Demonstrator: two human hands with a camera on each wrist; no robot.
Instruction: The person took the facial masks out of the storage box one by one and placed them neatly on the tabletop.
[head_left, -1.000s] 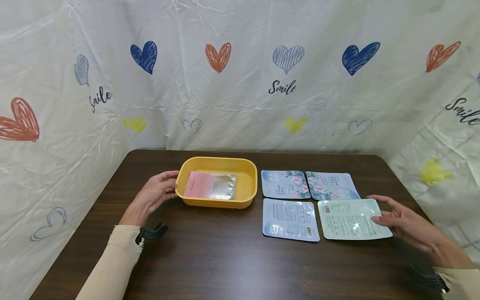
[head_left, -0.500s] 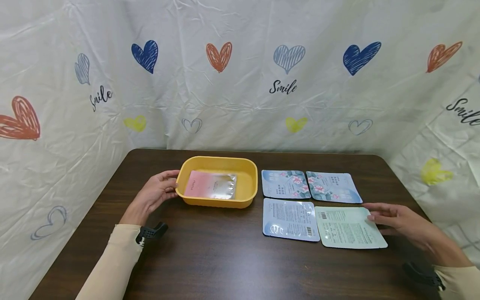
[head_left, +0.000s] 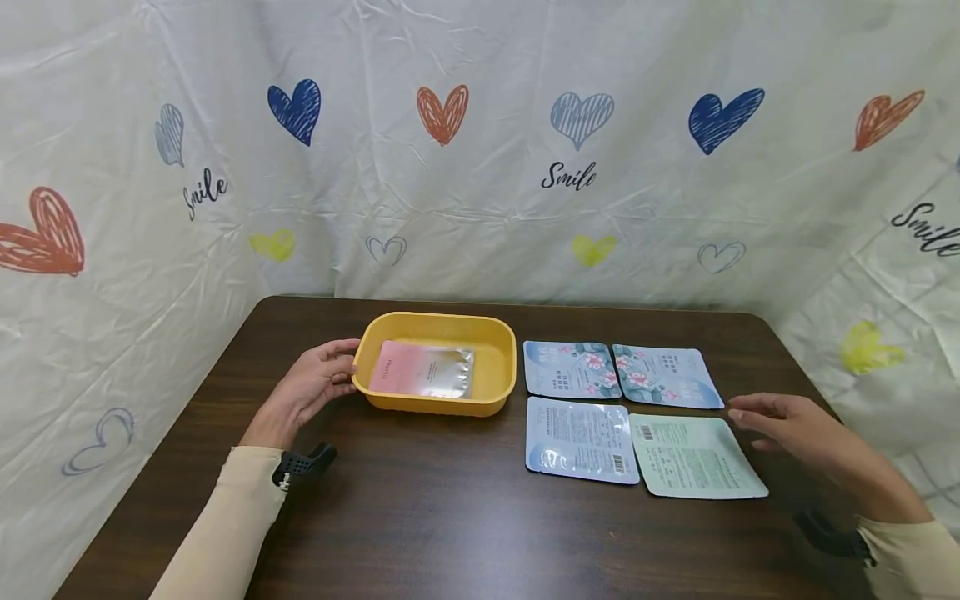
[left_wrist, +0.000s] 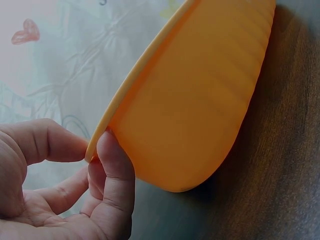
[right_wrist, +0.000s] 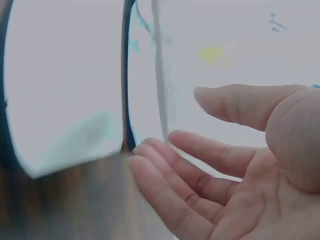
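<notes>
My left hand [head_left: 315, 383] pinches the left rim of a yellow plastic basket [head_left: 491, 358]; in the left wrist view, thumb and fingers meet at the basket's edge [left_wrist: 140, 65]. Inside the basket lies a pink and silver face mask packet [head_left: 420, 369]. My right hand [head_left: 802, 433] holds nothing, its fingers loosely bent beside the right edge of a pale green face mask packet [head_left: 697, 457]. In the right wrist view, a gap shows between the thumb and the fingers [right_wrist: 210, 155]. The green packet lies on the table, printed back upward.
Left of the green packet lies a light blue packet [head_left: 582, 440], back side up. Behind them are two blue floral packets, one on the left [head_left: 572, 369] and one on the right [head_left: 667, 377]. The dark wooden table [head_left: 450, 517] meets a heart-printed white cloth [head_left: 480, 208].
My right hand has laid the green packet down slightly nearer me, beside the light blue one, and let go of it. My left hand has stayed at the basket's rim.
</notes>
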